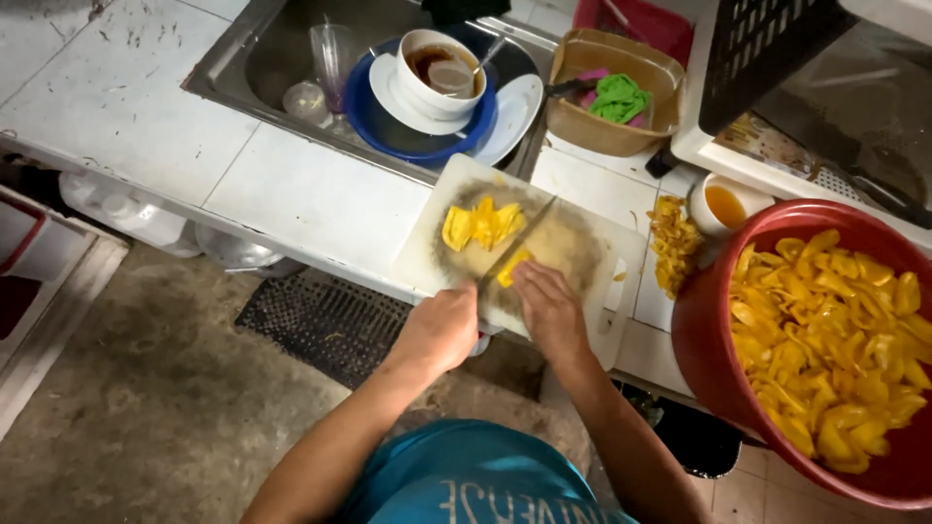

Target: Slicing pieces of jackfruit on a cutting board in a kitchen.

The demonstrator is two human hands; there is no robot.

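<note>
White tiled tabletop (291,184), scuffed at 10 o'clock. Stainless steel sink (272,58) recessed at 12 o'clock. Bare concrete floor (126,408), stained, at 8 o'clock. Black perforated mat (320,325) on the floor below the tabletop edge. Pale floor tiles (767,490) at 5 o'clock. Lighting dim and warm.

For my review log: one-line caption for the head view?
Left hand slices with knife; right hand steadies yellow piece on cutting board.
</note>
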